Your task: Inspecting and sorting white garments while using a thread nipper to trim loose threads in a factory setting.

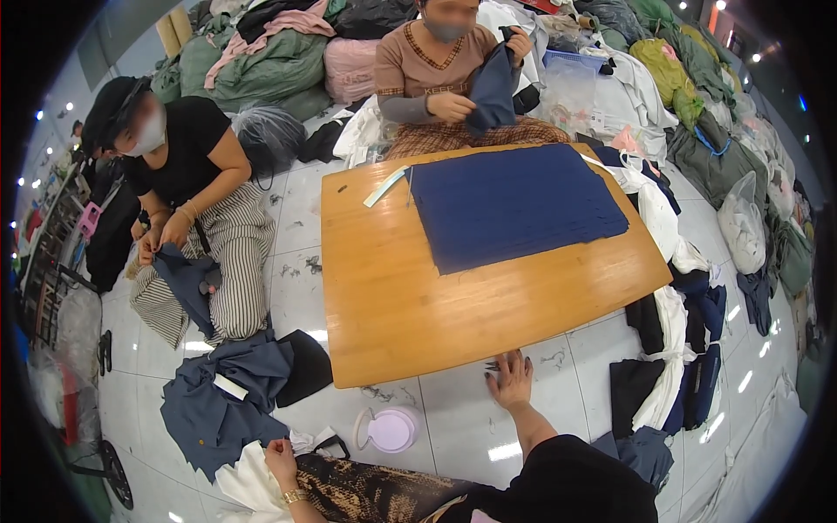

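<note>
My right hand (513,382) reaches to the near edge of the wooden table (384,331), its fingers spread and nothing in its grasp. My left hand (281,460) is by my knee with its fingers curled in; whether anything is between them I cannot make out. White cloth (248,484) lies beside that hand. A neat stack of navy fabric pieces (523,205) rests on the far part of the table. At the stack's left edge is a pale green strip (385,186).
A lilac lidded cup (394,430) stands on the tiled floor. Left of it lies a heap of blue-grey garments (218,401). One person (183,148) works cloth at the left, another (436,78) behind the table. Tied garment bundles (667,331) line the right side.
</note>
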Available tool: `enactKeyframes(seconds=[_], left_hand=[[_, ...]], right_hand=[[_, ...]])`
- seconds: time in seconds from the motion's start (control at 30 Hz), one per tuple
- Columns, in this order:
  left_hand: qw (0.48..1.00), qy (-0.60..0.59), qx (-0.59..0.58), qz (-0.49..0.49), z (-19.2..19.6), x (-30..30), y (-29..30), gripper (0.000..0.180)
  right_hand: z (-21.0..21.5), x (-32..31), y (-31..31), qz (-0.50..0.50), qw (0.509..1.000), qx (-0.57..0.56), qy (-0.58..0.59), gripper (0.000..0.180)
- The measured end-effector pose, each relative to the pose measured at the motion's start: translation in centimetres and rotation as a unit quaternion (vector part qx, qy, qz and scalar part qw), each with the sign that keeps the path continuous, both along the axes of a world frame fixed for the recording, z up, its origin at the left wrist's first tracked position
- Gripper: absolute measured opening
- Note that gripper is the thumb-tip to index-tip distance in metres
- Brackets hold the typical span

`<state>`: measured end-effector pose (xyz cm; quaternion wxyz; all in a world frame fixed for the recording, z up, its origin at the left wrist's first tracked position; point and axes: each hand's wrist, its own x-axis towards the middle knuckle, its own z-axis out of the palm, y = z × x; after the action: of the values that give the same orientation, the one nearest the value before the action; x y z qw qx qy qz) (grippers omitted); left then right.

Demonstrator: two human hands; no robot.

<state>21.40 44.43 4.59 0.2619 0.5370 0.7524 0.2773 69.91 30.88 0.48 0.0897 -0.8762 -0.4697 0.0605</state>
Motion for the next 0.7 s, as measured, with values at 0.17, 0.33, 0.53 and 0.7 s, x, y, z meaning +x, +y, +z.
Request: enactKeyframes(seconds=[0.17, 0.33, 0.53, 0.7], left_hand=[[1.0, -0.004, 0.015, 0.009, -0.12, -0.12, -0.13, 0.018], [1.0, 0.007, 0.005, 0.006, -0.23, -0.28, -0.02, 0.018], [0.999, 0.038, 0.013, 0.002, 0.0, -0.29, 0.09, 0.017], [1.0, 0.014, 0.004, 0.01, 0.71, 0.36, -0.15, 0.016]], right_hand=[[-0.07, -0.06, 0.0, 0.002, 1.0, 0.002, -0.005, 0.06], [-0.28, -0.05, 0.05, 0.007, 1.0, 0.025, -0.007, 0.059], [-0.43, -0.19, 0.18, 0.007, 1.0, 0.026, -0.009, 0.059], [-0.38, -0.07, -0.14, 0.009, 1.0, 0.019, -0.009, 0.059]])
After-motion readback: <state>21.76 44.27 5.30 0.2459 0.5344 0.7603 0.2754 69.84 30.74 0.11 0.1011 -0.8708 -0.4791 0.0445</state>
